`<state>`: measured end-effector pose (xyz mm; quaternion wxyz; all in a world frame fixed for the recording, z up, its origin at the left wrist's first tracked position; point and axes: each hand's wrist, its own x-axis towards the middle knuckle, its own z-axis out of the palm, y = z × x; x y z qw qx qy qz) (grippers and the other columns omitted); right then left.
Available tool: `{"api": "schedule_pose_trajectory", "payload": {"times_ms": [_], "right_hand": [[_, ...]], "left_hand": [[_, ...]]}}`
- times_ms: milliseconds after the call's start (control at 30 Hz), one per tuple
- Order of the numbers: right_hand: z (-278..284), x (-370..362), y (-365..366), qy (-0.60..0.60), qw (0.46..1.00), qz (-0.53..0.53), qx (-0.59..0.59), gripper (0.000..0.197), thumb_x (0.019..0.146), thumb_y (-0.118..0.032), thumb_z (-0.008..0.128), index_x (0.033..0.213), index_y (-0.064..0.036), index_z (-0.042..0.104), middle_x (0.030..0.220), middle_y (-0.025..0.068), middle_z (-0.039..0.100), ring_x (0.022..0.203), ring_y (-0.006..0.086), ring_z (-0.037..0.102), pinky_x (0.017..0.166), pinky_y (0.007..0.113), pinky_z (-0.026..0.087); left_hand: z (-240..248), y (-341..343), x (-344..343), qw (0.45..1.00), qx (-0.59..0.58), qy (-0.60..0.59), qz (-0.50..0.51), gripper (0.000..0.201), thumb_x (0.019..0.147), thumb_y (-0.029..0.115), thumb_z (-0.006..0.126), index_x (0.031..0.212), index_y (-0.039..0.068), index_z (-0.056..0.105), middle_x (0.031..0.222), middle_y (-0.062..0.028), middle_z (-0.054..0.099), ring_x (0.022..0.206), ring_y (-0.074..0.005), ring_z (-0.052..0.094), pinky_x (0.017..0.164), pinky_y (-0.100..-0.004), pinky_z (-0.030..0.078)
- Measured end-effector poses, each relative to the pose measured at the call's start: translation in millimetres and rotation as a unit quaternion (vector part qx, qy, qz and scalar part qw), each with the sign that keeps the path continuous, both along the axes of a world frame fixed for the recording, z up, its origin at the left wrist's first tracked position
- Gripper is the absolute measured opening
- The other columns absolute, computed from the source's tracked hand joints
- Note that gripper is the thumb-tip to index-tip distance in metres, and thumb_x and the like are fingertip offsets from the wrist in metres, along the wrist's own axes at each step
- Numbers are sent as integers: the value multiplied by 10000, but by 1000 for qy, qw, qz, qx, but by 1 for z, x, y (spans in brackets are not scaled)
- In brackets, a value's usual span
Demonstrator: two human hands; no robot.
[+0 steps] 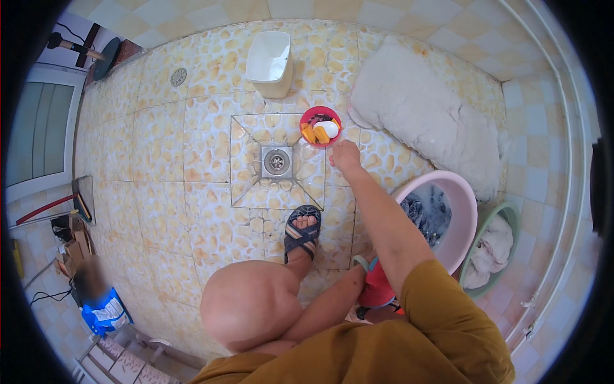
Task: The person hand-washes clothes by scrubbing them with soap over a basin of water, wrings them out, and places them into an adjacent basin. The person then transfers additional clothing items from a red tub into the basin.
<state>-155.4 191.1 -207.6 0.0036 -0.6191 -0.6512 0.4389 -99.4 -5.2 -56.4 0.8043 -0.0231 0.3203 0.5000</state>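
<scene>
My right hand (345, 156) reaches forward over the tiled floor, its fingers curled beside the lower right rim of a small red bowl (303, 136). Whatever may be inside those fingers is hidden. Yellow-orange pieces (320, 134) and a white oval piece (330, 128), which look like soap, lie in the bowl along with something dark. Under my right forearm stands a pink basin (470, 221) with dark wet cloth (427, 208) in sudsy water. My left hand is out of view.
A metal floor drain (277, 162) sits left of the bowl. Beyond it stands a cream bin (272, 83). A bulky whitish quilt (428, 109) covers the floor at the right. A green basin (510, 256) holds pale cloth. My sandalled foot (304, 230) is near the drain.
</scene>
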Motion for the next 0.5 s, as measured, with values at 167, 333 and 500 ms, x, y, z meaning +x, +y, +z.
{"api": "schedule_pose_trajectory", "payload": {"times_ms": [167, 333, 500], "right_hand": [[21, -18, -18, 43, 988, -47, -144, 238, 736, -106, 521, 932, -11, 616, 720, 170, 643, 681, 287, 645, 619, 388, 506], [4, -24, -11, 124, 986, -79, -76, 499, 728, -92, 526, 1220, -39, 462, 1045, 246, 588, 995, 333, 578, 830, 392, 453], [42, -46, 11, 116, 988, -82, -53, 676, 722, -73, 530, 1353, -70, 289, 1186, 253, 513, 1102, 365, 502, 913, 396, 402]], "left_hand": [[-2, -3, -4, 1000, -3, 4, -2, 349, 735, 287, 581, 999, 63, 533, 923, -119, 586, 809, -265, 578, 687, -396, 458], [-1, -6, -11, 1000, -12, 7, -9, 380, 736, 311, 589, 1017, 63, 529, 942, -120, 586, 830, -270, 579, 704, -405, 459], [-3, -11, -15, 1000, -19, 15, -11, 412, 736, 336, 596, 1036, 63, 524, 961, -121, 586, 851, -274, 580, 721, -414, 460]]}}
